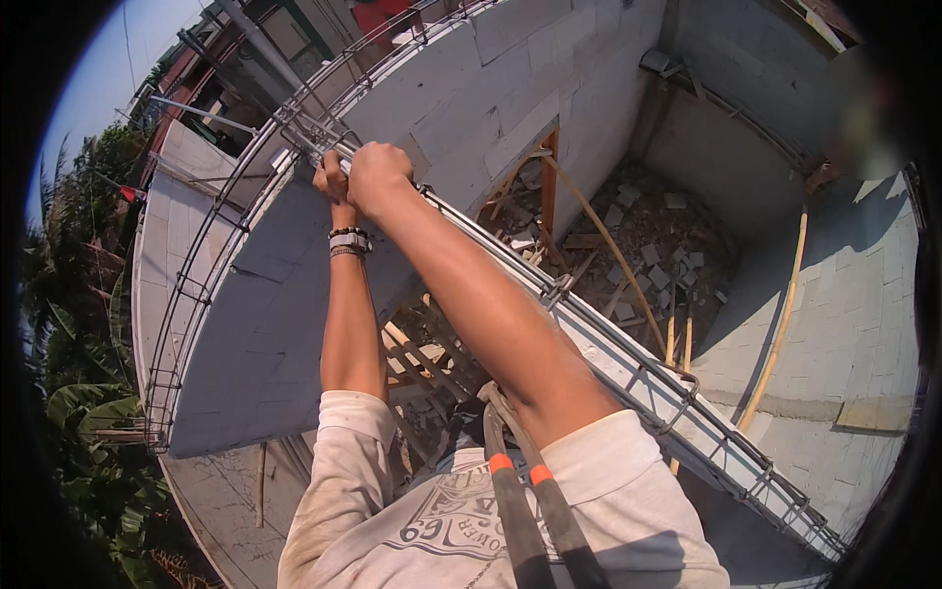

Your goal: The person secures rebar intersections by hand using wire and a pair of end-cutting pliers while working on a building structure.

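Note:
My left hand (332, 177), with bracelets at its wrist, is closed on the steel rebar (312, 133) where the bars of two wall tops meet. Right beside it, my right hand (381, 175) makes a fist over the same bars, which run on past it along the straight wall top. The undersides of my fingers are hidden, so any smaller piece in them does not show. Against my chest rests a long-handled tool (518, 520) with two dark handles and orange bands. Both arms reach out well ahead of me.
A curved block wall (265, 294) carries a rebar cage (211, 236) on its left edge. The straight wall top (608, 353) slants down right. Beyond it, rubble (657, 260) lies deep below among bamboo poles (780, 324). Green plants (93, 402) grow at left.

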`<state>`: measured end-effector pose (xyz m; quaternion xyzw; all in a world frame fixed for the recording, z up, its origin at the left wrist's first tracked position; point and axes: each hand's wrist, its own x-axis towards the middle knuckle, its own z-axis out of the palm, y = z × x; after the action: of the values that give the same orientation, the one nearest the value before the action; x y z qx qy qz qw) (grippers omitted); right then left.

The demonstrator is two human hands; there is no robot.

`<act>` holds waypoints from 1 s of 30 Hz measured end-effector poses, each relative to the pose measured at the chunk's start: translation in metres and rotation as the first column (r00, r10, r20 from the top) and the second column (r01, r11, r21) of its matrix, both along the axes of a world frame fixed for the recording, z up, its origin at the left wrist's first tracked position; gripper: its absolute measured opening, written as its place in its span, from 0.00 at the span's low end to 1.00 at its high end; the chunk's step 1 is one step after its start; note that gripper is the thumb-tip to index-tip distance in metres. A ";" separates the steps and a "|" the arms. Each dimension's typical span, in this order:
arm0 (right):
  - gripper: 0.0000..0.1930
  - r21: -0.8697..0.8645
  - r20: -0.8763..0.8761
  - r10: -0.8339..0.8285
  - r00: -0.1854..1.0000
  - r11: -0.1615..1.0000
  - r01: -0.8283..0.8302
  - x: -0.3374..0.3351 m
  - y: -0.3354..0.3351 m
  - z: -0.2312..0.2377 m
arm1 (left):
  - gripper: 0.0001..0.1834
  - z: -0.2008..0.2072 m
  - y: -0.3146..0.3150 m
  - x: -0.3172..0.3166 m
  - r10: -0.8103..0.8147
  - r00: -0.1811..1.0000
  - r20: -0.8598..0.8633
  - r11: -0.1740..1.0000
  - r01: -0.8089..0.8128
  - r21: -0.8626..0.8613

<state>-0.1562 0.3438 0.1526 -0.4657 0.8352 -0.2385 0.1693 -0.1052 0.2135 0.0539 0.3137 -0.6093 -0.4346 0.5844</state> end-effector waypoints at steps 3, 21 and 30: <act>0.19 0.016 0.038 -0.056 0.998 0.998 0.056 -0.007 -0.003 0.002 | 0.16 0.000 0.001 -0.006 -0.044 0.998 -0.043 0.998 0.045 0.032; 0.18 -0.040 -0.017 0.086 0.996 0.995 -0.086 0.010 0.040 0.015 | 0.17 0.001 0.034 0.003 0.007 0.999 -0.050 1.000 -0.006 0.021; 0.17 0.015 0.011 0.062 0.998 0.998 -0.062 -0.006 0.049 0.001 | 0.17 -0.004 0.047 0.000 -0.027 0.996 -0.088 0.998 0.032 0.049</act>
<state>-0.1617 0.3923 0.1538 -0.4887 0.8214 -0.2292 0.1846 -0.1055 0.2602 0.0494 0.3002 -0.5766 -0.4717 0.5957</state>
